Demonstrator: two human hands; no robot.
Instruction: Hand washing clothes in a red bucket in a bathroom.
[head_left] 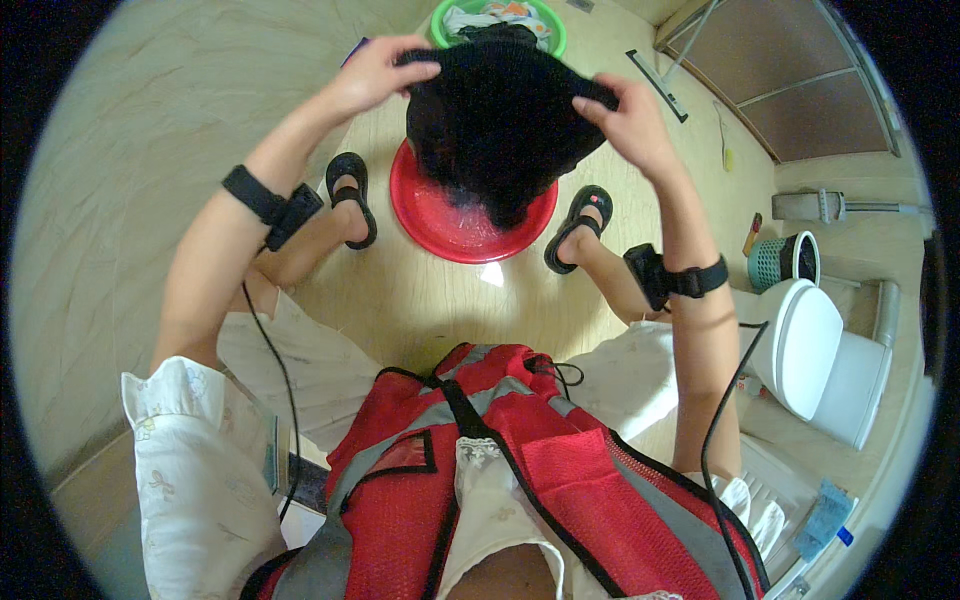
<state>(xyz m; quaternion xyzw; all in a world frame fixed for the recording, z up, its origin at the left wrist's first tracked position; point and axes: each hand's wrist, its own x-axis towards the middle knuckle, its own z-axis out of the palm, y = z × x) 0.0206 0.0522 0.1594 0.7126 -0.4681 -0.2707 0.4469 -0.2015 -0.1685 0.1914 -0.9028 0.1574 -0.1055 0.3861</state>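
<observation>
A black knit garment (pixel 495 120) hangs spread between my two hands, its lower end drooping over a red basin (pixel 430 215). My left hand (pixel 385 75) pinches its upper left corner, fingers closed on the ribbed edge. At the upper right corner, my right hand (pixel 630 120) grips the same edge. The garment's exact kind cannot be made out. What I can see of the basin's inside looks wet; its far part is hidden behind the black cloth.
Beyond the garment stands a green basin (pixel 438 22) heaped with white and dark laundry. A floor squeegee (pixel 660 88) lies at the far right. A toilet (pixel 810 345) and a teal basket (pixel 766 263) are on the right. My feet in black sandals (pixel 347 175) flank the red basin.
</observation>
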